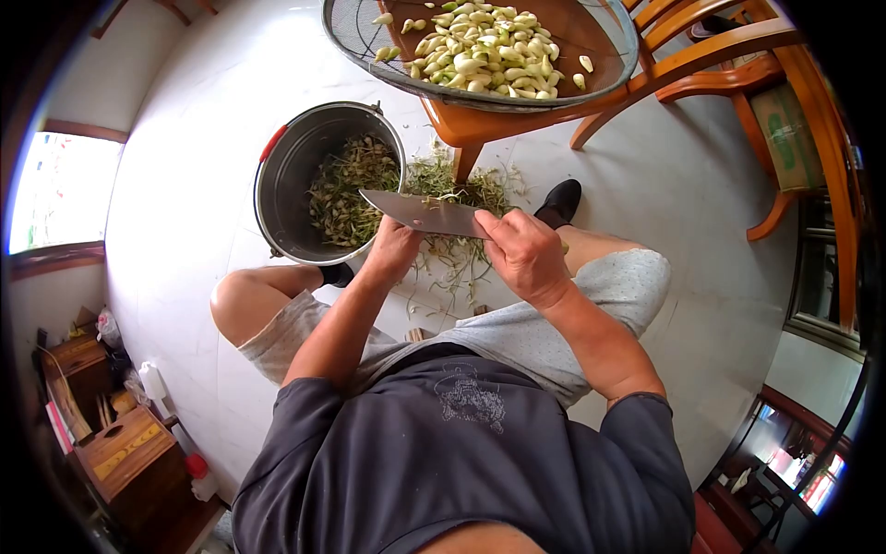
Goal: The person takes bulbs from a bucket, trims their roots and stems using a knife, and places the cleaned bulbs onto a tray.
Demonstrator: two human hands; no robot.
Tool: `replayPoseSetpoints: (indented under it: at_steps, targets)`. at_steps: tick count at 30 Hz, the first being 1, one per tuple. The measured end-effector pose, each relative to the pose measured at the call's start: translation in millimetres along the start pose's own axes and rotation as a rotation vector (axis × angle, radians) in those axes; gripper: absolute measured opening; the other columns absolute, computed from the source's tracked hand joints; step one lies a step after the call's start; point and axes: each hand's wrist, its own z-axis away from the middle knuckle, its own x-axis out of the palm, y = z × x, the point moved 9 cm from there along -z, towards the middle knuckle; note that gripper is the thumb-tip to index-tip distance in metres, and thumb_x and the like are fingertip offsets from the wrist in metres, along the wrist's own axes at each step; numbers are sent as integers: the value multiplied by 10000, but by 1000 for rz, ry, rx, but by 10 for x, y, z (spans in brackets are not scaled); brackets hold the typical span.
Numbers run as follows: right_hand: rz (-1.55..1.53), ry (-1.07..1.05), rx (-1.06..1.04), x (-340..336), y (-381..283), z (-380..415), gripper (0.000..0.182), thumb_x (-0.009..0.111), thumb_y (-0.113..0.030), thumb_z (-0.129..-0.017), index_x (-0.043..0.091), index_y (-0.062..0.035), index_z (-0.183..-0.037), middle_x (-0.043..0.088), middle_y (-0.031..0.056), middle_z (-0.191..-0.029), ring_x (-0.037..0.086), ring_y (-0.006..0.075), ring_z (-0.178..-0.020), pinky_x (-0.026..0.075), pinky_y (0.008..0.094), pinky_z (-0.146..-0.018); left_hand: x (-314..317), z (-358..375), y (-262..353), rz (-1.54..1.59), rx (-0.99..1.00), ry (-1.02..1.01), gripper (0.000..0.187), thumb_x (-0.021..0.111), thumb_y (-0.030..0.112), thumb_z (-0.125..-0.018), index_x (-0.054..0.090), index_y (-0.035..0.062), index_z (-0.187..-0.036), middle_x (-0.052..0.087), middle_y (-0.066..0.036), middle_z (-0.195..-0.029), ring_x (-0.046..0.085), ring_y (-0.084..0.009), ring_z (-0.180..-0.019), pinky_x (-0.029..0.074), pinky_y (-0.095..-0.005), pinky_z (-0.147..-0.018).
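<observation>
A wide-bladed knife (432,215) lies across the space between my hands, its tip toward the upper left. My right hand (526,254) is closed round its handle. My left hand (395,247) is beneath the blade near the tip end; its fingers are hidden behind the blade. Left of it stands a metal bucket (283,198) with green and pale trimmings (355,185) inside. More trimmings (457,263) are scattered on the floor below the knife. Small peeled white-green bulbs (484,51) are heaped in a round mesh tray (369,46) at the top.
The tray rests on a wooden chair (489,125). Another wooden chair (720,69) stands at the upper right, near a cardboard box (787,138). Wooden boxes (129,448) are at the lower left. My knees flank the scattered trimmings.
</observation>
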Motion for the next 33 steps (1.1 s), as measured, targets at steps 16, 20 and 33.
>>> replayPoseSetpoints:
  at_steps: [16,20,33]
  targets:
    - [2,-161,246,207,297,136,266,623,-120,-754,652,-101,-1018,573,106,-732,597,291,-679,489,384,-604,-15,11,-19,63,-56,-98,188,569,136,-929,615,-20,-1023,631,-28,-889,558,-89,-827,446,-249,-762]
    - [15,-242,469,330,736,312,200,580,-148,-792,675,-94,-959,624,160,-773,606,341,-733,485,417,-642,-12,6,102,247,-8,-59,216,593,179,-922,622,-1,-1038,619,-5,-902,530,-66,-809,420,-218,-767]
    - [-363,-55,493,181,531,112,214,626,-119,-804,663,-38,-999,648,172,-829,632,315,-714,493,364,-628,-329,-68,-166,613,-39,247,110,625,58,-870,548,22,-940,613,-50,-814,556,-102,-706,463,-228,-682]
